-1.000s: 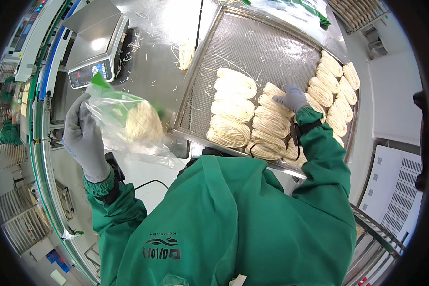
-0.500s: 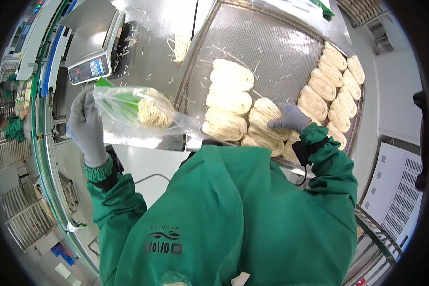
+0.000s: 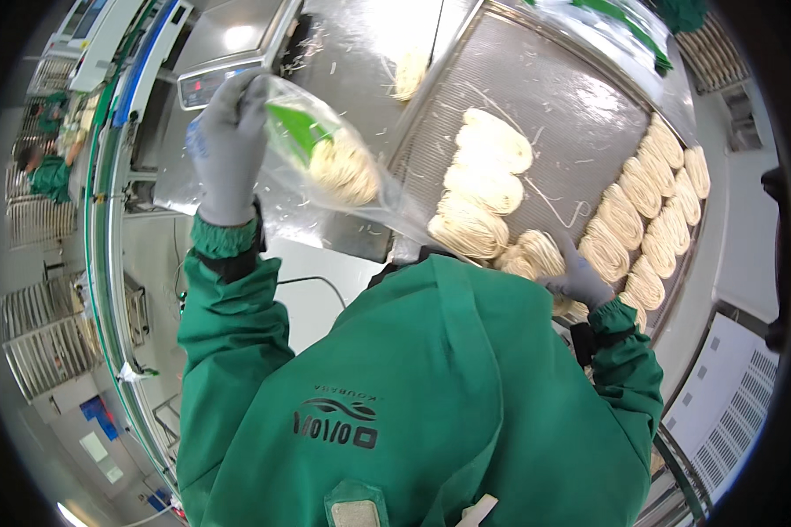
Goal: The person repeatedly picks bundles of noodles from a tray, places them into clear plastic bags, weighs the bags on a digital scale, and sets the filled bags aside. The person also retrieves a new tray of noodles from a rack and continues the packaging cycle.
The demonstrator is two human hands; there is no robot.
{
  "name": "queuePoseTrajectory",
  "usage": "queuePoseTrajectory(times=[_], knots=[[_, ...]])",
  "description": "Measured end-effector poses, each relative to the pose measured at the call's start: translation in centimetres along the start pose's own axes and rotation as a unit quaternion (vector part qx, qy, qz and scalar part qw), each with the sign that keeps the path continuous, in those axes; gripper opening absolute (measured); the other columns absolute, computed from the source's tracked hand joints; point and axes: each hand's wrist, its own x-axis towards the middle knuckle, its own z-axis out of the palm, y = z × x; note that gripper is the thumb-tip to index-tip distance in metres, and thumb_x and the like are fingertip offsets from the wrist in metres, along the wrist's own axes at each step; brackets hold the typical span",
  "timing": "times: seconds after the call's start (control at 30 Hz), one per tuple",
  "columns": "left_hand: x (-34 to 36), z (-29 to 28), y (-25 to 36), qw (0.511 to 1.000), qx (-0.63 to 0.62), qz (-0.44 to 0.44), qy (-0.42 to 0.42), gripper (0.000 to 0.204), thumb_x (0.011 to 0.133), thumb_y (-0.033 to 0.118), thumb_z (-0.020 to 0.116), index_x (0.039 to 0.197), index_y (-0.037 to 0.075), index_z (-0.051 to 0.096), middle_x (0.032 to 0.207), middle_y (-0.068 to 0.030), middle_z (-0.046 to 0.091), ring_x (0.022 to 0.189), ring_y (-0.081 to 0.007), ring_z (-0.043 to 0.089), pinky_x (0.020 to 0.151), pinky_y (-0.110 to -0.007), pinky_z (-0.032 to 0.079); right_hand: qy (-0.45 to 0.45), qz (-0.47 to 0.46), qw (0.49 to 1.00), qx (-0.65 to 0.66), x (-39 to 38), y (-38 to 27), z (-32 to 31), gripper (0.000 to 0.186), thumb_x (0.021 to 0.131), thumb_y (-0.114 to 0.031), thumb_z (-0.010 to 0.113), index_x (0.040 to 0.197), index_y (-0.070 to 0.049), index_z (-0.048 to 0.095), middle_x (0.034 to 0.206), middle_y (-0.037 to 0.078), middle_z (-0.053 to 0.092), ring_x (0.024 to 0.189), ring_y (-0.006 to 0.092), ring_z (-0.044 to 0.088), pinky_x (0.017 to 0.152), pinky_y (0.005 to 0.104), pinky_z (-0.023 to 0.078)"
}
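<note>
My left hand [image 3: 230,145], in a grey glove, is closed on the upper edge of a clear plastic bag [image 3: 373,180] with green print. A bundle of pale noodles [image 3: 344,169] shows inside the bag, whose lower end reaches toward my apron. Over the near edge of the metal tray [image 3: 523,75], my gloved right hand [image 3: 580,277] curls around a noodle bundle [image 3: 529,253]; its fingertips are partly hidden. Just left of that hand, a row of noodle bundles [image 3: 483,184] lies in the tray. More noodle bundles [image 3: 637,189] form two rows along the right side.
A scale [image 3: 193,86] stands at the far left of the steel table, with noodle scraps around it. A small noodle clump [image 3: 409,75] lies beside the tray. Plastic bags [image 3: 620,31] with green print lie beyond the tray. A conveyor [image 3: 101,220] runs along the left, with a co-worker [image 3: 53,176] past it.
My right hand has drawn a noodle bundle from its place in the tray toward me. My left hand has raised the bag, which now hangs more steeply. The whole view has shifted.
</note>
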Motion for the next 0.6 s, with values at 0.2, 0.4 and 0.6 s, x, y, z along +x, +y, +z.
queuePoseTrajectory(times=[0.2, 0.4, 0.6], knots=[[-0.9, 1.1, 1.2, 0.994, -0.061, -0.047, -0.082, 0.02, 0.091, 0.01, 0.061, 0.11, 0.007, 0.068, 0.07, 0.0055, 0.056, 0.063, -0.0013, 0.047, 0.057, -0.018, 0.04, 0.054, -0.154, 0.962, -0.22, -2.3, -2.4, 1.3, 0.074, 0.064, -0.04, 0.08, 0.121, -0.002, 0.052, 0.105, 0.022, 0.063, 0.092, 0.0359, 0.063, 0.078, 0.0423, 0.05], [-1.9, 2.3, 1.8, 0.993, -0.048, -0.012, -0.104, 0.021, 0.094, 0.022, 0.058, 0.104, 0.005, 0.066, 0.064, -0.0012, 0.059, 0.055, -0.0084, 0.053, 0.052, -0.023, 0.043, 0.009, -0.23, 0.94, 0.252, -1.5, -12.1, -1.0, 0.08, 0.073, -0.028, 0.079, 0.134, 0.005, 0.04, 0.117, 0.017, 0.06, 0.109, 0.0227, 0.059, 0.092, 0.0339, 0.046], [-2.9, 2.8, 2.6, 0.985, -0.029, -0.015, -0.167, 0.025, 0.093, 0.025, 0.056, 0.11, 0.009, 0.063, 0.071, -0.0105, 0.065, 0.062, -0.0237, 0.065, 0.058, -0.033, 0.051, 0.352, -0.487, 0.756, -0.26, 5.5, -25.5, 5.6, 0.057, 0.07, -0.026, 0.073, 0.116, -0.001, 0.053, 0.097, 0.014, 0.06, 0.09, 0.0279, 0.06, 0.079, 0.0396, 0.048]])
